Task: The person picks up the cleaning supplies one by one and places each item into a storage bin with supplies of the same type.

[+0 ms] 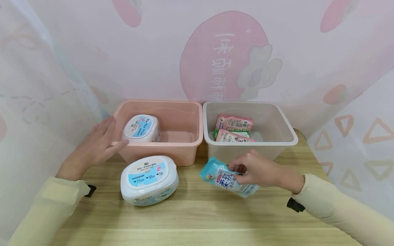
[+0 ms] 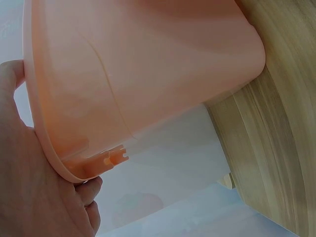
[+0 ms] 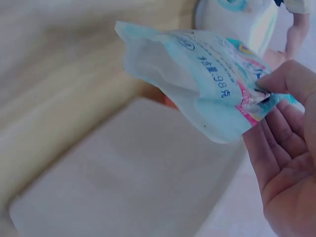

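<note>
Between thumb and fingers my right hand (image 1: 257, 169) pinches a light-blue pouch (image 1: 226, 179), held in front of the grey bin (image 1: 250, 148). In the right wrist view the pouch (image 3: 197, 79) hangs tilted from the thumb and fingers. My left hand (image 1: 95, 143) rests on the left rim of the pink bin (image 1: 160, 148), its fingers fairly straight. The left wrist view shows that hand (image 2: 39, 182) along the rim. One white lidded tub (image 1: 141, 128) sits inside the pink bin, and a second white tub (image 1: 149, 181) stands on the table before it.
Inside the grey bin lie pink pouches (image 1: 235, 123) and part of a green one (image 1: 243, 134). Both bins stand side by side on a wooden table (image 1: 197, 218), close to a printed curtain (image 1: 147, 51) behind them.
</note>
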Demonstrator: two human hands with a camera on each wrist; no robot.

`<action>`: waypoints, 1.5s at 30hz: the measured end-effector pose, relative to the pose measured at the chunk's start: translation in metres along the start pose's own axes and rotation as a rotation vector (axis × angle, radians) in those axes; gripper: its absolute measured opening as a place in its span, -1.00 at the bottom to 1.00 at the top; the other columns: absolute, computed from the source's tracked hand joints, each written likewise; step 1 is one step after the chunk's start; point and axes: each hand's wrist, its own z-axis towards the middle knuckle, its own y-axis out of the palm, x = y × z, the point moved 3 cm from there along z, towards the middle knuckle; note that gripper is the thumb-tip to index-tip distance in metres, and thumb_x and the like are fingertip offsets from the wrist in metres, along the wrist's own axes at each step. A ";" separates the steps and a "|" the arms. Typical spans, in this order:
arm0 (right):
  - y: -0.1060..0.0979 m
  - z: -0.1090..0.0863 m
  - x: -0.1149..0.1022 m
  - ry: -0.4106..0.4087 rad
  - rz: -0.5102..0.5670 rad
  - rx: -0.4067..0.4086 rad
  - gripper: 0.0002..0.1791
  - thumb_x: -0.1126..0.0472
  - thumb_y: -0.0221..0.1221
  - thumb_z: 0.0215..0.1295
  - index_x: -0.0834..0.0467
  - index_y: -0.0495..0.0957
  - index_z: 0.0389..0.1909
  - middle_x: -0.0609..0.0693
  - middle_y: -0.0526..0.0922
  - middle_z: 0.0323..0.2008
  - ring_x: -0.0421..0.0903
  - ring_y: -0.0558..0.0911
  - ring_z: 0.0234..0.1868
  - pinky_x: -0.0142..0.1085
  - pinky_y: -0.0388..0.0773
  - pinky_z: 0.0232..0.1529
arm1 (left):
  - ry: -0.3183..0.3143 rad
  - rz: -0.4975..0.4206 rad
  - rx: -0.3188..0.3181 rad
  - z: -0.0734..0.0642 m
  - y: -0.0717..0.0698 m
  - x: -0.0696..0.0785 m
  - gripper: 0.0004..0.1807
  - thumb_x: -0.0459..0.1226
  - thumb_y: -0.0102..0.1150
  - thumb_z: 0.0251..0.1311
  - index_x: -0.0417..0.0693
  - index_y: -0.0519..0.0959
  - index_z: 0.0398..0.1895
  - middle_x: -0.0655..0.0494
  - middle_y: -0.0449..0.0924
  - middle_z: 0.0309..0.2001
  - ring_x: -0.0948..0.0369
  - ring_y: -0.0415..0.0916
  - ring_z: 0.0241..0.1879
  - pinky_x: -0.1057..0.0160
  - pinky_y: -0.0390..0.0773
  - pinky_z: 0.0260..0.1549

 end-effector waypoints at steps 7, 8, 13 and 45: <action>-0.042 -0.004 -0.014 -0.074 -0.067 0.004 -0.77 0.51 0.32 0.14 0.13 0.76 -0.28 -0.13 0.79 -0.37 -0.42 0.64 -0.40 -0.46 0.71 -0.37 | -0.002 0.000 -0.003 0.000 0.000 0.000 0.11 0.30 -0.16 0.54 -0.28 -0.36 0.70 -0.29 -0.44 0.73 -0.26 -0.39 0.72 -0.40 -0.29 0.63; -0.049 -0.004 -0.016 -0.086 -0.078 0.008 -0.76 0.51 0.32 0.14 0.13 0.76 -0.28 -0.13 0.79 -0.37 -0.42 0.66 -0.39 -0.46 0.71 -0.36 | -0.002 0.001 -0.004 0.000 0.000 0.000 0.11 0.30 -0.17 0.54 -0.28 -0.36 0.70 -0.29 -0.44 0.73 -0.26 -0.39 0.72 -0.40 -0.28 0.62; -0.081 -0.005 -0.026 -0.142 -0.160 0.056 -0.72 0.54 0.34 0.08 0.11 0.75 -0.29 -0.15 0.78 -0.38 -0.43 0.68 -0.38 -0.46 0.71 -0.37 | -0.006 0.009 -0.015 0.001 0.000 0.000 0.12 0.31 -0.19 0.54 -0.29 -0.38 0.69 -0.31 -0.44 0.72 -0.27 -0.40 0.72 -0.41 -0.27 0.62; -0.188 0.055 0.012 0.216 -0.442 0.034 -0.84 0.38 0.38 0.27 0.19 0.79 -0.15 0.07 0.82 -0.26 -0.06 0.75 -0.26 -0.03 0.81 -0.04 | -0.025 0.023 0.013 0.002 0.004 -0.002 0.13 0.34 -0.17 0.50 -0.19 -0.40 0.71 -0.28 -0.42 0.73 -0.24 -0.40 0.72 -0.40 -0.30 0.63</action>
